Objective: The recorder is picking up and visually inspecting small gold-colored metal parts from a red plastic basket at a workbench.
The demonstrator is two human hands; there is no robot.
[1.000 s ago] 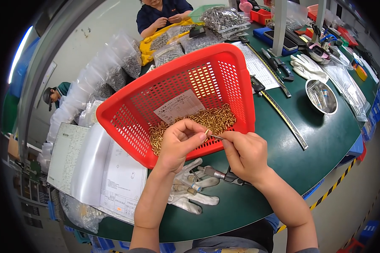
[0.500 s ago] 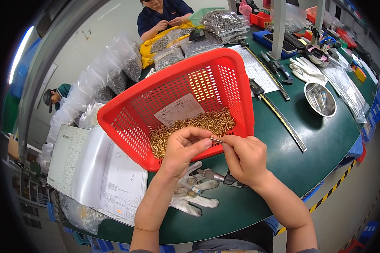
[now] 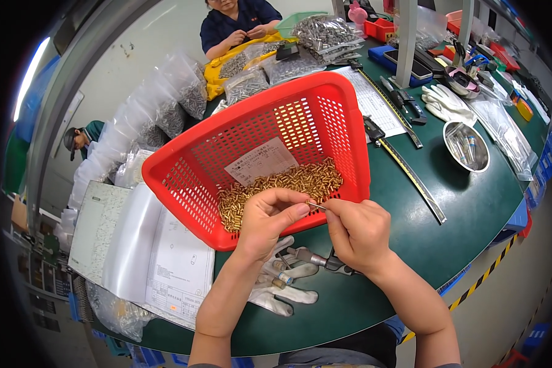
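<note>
Both hands meet at the red basket's (image 3: pixel 340 110) near rim. The left hand (image 3: pixel 267 222) pinches a tiny brass sleeve (image 3: pixel 308 203); the right hand (image 3: pixel 357 231) pinches a thin metal pin (image 3: pixel 318 206) at its 10 o'clock, tip at the sleeve. Likely light, rigid and slippery; best gripped by the sides. The fingers hide most of both pieces. Loose brass pieces (image 3: pixel 276 187) lie heaped inside.

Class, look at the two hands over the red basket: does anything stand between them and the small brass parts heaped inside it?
Nothing visible does. The left hand and right hand meet just above the brass parts in the red basket; only the paper slip lies behind them.
</note>
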